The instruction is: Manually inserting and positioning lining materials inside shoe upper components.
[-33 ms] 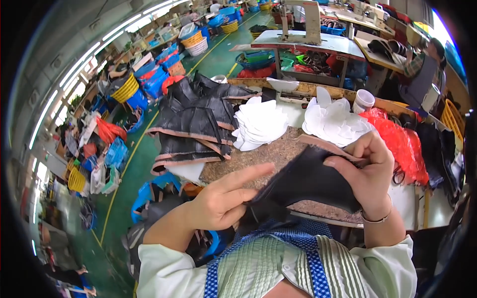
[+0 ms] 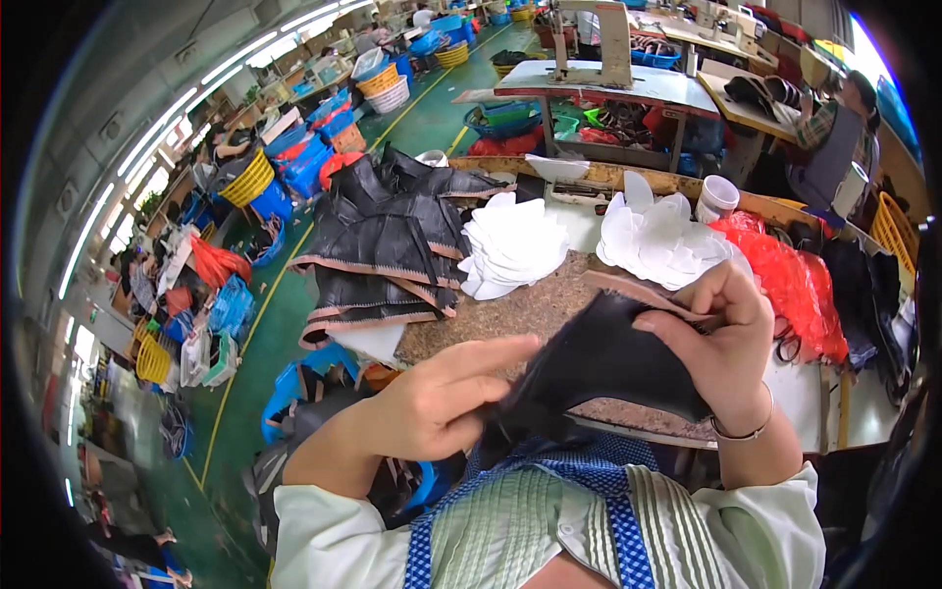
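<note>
A black leather shoe upper (image 2: pixel 618 358) with a tan lining edge is held up before me, over the front of the worktable. My right hand (image 2: pixel 721 344) grips its upper right corner, thumb on the black face and fingers curled behind. At its left edge is my left hand (image 2: pixel 442 402), index finger stretched along the far side and the other fingers bent against the leather. Part of that grip is hidden. Beyond my hands lie a pile of black uppers (image 2: pixel 383 240) with tan zigzag edges, and two stacks of white shaped pieces, one left (image 2: pixel 515 243) and one right (image 2: pixel 653 236).
A brown, worn board (image 2: pixel 491 329) covers the tabletop's middle. A white cup (image 2: pixel 718 196) stands at the back right, beside a red plastic bag (image 2: pixel 795 294). Left of the table is a blue basket (image 2: pixel 285 393). A seated person (image 2: pixel 839 147) works at the far right.
My left index finger has dropped slightly, and my right hand has shifted a little to the left with the upper. Both hands stay on the piece.
</note>
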Demonstrator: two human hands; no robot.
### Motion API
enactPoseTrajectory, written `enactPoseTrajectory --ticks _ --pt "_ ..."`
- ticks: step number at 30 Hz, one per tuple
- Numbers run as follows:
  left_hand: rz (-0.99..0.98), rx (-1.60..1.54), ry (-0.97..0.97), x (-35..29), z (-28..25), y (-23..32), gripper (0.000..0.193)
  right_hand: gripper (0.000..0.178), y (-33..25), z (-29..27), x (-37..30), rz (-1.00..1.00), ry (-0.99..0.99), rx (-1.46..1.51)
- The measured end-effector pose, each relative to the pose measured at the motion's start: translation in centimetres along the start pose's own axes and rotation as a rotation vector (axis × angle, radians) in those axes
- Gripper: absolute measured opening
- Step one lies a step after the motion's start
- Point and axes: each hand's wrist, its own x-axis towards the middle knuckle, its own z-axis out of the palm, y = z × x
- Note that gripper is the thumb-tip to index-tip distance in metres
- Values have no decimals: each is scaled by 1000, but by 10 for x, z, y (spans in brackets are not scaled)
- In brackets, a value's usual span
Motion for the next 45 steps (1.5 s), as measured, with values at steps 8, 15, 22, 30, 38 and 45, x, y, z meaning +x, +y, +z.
enactPoseTrajectory --ticks 8,15,22,30,38,45 --pt "-391 279 91 46 -1 26 69 46 -15 9 0 -204 32 -128" --pt "37 224 184 41 0 -6 31 41 17 8 3 -2 39 267" --pt "-278 -357 42 65 -8 -10 16 45 6 22 15 -107 -58 94" --pt "-103 337 223 63 -7 -11 20 43 27 -1 25 179 -606 324" --pt "694 1258 285 91 -53 -7 27 21 36 7 48 -692 36 -249" --pt "218 509 -193 36 89 -75 12 18 118 5 -44 -591 -325 -550"
